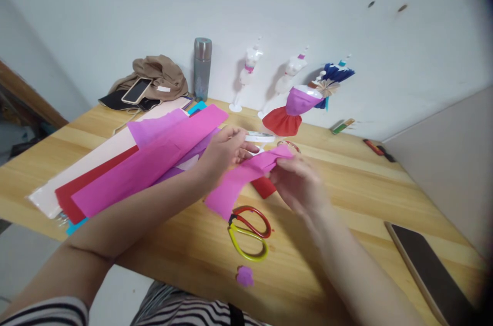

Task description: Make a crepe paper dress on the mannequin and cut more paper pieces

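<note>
My left hand is closed at the left edge of a white roll of tape, its fingers partly overlapping. My right hand pinches the upper end of a pink crepe paper strip, which slants down to the left below my left hand. Scissors with one red and one yellow handle lie under the strip's lower end, their blades hidden. A small purple paper scrap lies nearer the table edge. Beneath the strip, a red piece shows in part.
Stacked coloured paper sheets cover the left side. Behind stand a thermos and several small white mannequins, one wearing a purple top and red skirt. A phone rests on brown cloth; a dark tablet-like device lies right.
</note>
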Demonstrator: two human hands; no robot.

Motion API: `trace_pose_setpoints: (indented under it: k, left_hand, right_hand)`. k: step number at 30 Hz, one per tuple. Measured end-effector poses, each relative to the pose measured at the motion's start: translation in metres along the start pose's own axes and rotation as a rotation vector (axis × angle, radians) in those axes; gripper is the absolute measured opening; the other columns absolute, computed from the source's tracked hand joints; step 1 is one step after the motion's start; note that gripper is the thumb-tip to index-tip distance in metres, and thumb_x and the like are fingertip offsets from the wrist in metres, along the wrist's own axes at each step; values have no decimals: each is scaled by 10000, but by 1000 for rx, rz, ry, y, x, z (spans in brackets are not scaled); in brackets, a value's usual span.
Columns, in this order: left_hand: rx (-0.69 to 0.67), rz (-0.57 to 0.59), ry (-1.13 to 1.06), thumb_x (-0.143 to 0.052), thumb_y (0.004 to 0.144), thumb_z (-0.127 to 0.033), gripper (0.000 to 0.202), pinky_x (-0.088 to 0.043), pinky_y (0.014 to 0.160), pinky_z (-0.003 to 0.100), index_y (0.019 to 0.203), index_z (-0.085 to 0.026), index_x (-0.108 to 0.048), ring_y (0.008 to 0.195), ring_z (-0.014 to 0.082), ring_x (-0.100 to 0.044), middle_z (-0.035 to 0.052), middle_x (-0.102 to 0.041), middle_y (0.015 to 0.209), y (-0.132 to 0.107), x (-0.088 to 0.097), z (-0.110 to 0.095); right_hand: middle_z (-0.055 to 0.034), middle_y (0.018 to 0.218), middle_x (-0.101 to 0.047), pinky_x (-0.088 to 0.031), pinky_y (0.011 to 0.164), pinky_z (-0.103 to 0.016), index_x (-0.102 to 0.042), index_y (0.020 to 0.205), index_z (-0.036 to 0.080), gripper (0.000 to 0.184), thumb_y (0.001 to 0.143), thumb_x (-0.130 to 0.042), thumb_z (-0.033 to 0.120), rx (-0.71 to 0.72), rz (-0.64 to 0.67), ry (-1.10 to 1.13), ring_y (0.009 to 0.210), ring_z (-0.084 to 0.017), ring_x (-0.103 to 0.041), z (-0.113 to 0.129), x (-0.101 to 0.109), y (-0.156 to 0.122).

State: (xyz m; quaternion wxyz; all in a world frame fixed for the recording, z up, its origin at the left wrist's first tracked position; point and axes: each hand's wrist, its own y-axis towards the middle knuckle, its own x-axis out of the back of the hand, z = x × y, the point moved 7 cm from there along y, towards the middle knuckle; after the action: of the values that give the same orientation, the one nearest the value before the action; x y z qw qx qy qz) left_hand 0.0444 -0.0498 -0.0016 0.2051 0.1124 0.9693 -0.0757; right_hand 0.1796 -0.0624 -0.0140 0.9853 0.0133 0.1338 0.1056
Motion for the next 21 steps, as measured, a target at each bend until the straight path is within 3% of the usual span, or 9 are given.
trace_pose_setpoints:
  k: [4, 7, 11, 13, 17, 21]
  left_hand:
    - [60, 0, -26, -447, 995, -197, 163, -490, 634, 263, 835, -173, -468, 595, 134, -657, 53, -694, 726, 3, 6, -11]
    - [74, 9, -26, -463, 983, -163, 185, -471, 575, 238, 798, -163, -471, 546, 122, -637, 54, -688, 693, 6, 13, -20]
    - [37, 2, -26, -455, 984, -141, 209, -438, 508, 195, 778, -153, -484, 480, 87, -592, 34, -667, 648, 9, 22, -34]
    - [15, 18, -14, -461, 982, -143, 212, -425, 487, 181, 773, -148, -496, 462, 74, -577, 30, -666, 645, 9, 24, -39]
    - [-9, 43, 12, -507, 957, -151, 177, -413, 469, 172, 780, -147, -517, 445, 64, -557, 20, -665, 646, 8, 26, -41]
    - [1, 87, 31, -565, 910, -136, 130, -417, 475, 177, 789, -147, -519, 451, 67, -563, 23, -672, 655, 8, 21, -32]
  right_hand:
    - [20, 641, -430, -478, 580, -334, -484, 662, 254, 220, 673, -701, 291, -17, 1, 86, 559, -151, -446, 15, 15, 2]
    - [37, 668, -360, -462, 497, -304, -488, 649, 254, 304, 616, -782, 321, -28, 30, 124, 505, -109, -324, 34, 24, -2]
    - [4, 729, -413, -491, 466, -311, -476, 591, 259, 478, 549, -895, 485, 109, 0, 9, 570, -140, -426, 67, 40, -13]
    - [10, 699, -394, -443, 410, -288, -446, 561, 257, 521, 545, -909, 496, 157, -21, -37, 518, -120, -395, 78, 47, -18]
    - [20, 624, -393, -294, 330, -263, -538, 603, 273, 397, 628, -871, 487, 181, -23, -146, 438, -96, -319, 82, 54, -22]
    - [-11, 632, -538, -327, 351, -252, -719, 771, 277, 180, 702, -848, 382, 169, -94, -342, 447, -108, -437, 76, 56, -22]
